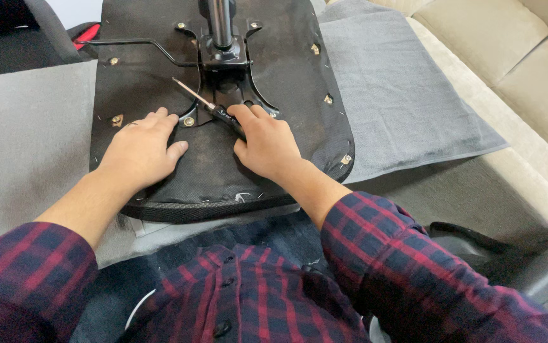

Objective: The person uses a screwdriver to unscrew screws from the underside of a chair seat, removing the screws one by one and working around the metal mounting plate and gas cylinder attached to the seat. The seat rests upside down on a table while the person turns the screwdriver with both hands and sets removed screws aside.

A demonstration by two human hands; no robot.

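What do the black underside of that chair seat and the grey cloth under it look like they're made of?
Chair seat underside: seemingly thin black fabric, matte, stapled along the edge, with brass-coloured bolts. Grey cloth: probably terry towel, soft and finely textured. The screwdriver in the right hand has a shiny metal shaft.

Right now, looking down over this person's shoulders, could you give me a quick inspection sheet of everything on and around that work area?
Surface: grey towel spread over a grey table.
Job's things: upturned black chair seat with a black metal mounting plate, a gas-lift column and brass-coloured bolts; a screwdriver.
Clutter: nothing seen.
Hands: left hand lies flat on the seat base, near one bolt; right hand grips the screwdriver handle.
Cables: nothing seen; only a bent black lever rod.
Surroundings: beige sofa on the right, black chair parts lower right, red-and-navy plaid sleeves.
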